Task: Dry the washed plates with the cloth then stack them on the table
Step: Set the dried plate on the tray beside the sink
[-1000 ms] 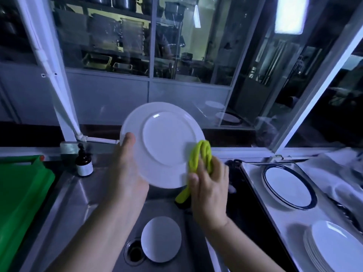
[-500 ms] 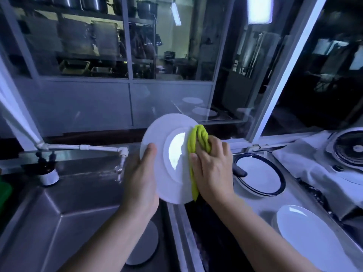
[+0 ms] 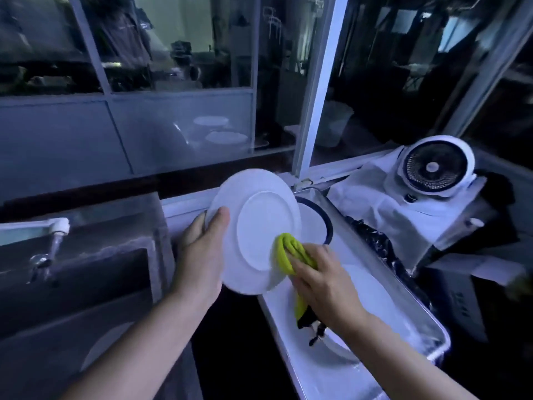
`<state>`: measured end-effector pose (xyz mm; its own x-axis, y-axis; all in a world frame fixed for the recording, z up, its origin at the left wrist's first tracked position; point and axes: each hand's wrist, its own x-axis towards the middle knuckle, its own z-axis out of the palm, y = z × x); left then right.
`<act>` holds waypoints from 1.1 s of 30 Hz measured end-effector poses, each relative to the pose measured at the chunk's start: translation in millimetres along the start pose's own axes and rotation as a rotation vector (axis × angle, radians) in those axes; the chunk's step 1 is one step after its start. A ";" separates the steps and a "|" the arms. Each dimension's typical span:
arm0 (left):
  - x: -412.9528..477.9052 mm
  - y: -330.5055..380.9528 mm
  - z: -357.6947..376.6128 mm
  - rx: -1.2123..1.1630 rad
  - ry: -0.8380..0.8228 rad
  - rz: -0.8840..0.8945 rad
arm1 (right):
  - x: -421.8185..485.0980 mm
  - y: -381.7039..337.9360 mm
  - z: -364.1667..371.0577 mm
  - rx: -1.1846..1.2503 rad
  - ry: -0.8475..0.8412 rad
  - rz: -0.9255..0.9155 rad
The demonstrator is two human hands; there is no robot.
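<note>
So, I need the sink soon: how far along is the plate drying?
Done: a blue-rimmed plate and white plates lie on the tray. In hand: the left hand holds a white plate while the right hand presses the cloth on its underside. Left: stacking it, and seemingly one plate in the sink.

Dim bluish light. White-framed window (image 3: 314, 82) runs across the back: frosted lower panels on the left, clear glass above, dark kitchen shelving behind it. Steel sink (image 3: 86, 284) on the left with a white tap (image 3: 59, 226) over it. On the right, a round white fan (image 3: 437, 167) sits on a crumpled white sheet (image 3: 375, 203) by the sill.
</note>
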<state>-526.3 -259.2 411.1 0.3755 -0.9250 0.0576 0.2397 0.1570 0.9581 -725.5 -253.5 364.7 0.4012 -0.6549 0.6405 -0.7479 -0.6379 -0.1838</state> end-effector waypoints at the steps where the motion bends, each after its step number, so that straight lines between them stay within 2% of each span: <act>1: 0.4 -10.4 11.8 0.064 -0.035 0.031 | -13.1 19.2 -7.4 0.015 -0.001 0.119; 6: -6.9 -66.3 68.0 0.544 -0.310 0.282 | -66.6 96.2 -47.8 0.057 0.168 0.587; 9: -18.2 -93.3 95.4 0.853 -0.498 0.607 | -88.3 123.1 -68.7 0.062 0.323 0.754; 12: -31.1 -114.5 115.8 0.957 -0.648 0.947 | -106.8 139.2 -81.6 0.086 0.396 0.867; 17: -43.2 -163.5 127.5 1.034 -0.791 1.317 | -132.5 151.6 -89.8 0.047 0.461 0.929; 22: -52.7 -201.2 131.5 1.047 -0.818 1.462 | -150.9 157.2 -90.6 0.055 0.475 0.958; 26: -56.8 -224.0 129.1 1.027 -0.852 1.511 | -158.7 159.1 -88.6 0.091 0.473 0.973; 33: -64.6 -239.9 123.6 1.116 -1.009 1.424 | -162.2 156.8 -84.0 0.117 0.472 0.961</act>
<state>-718.8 -279.8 212.2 -0.8409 -0.2565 0.4765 -0.3821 0.9050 -0.1872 -952.2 -213.2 294.6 -0.5912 -0.6956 0.4082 -0.5757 0.0096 -0.8176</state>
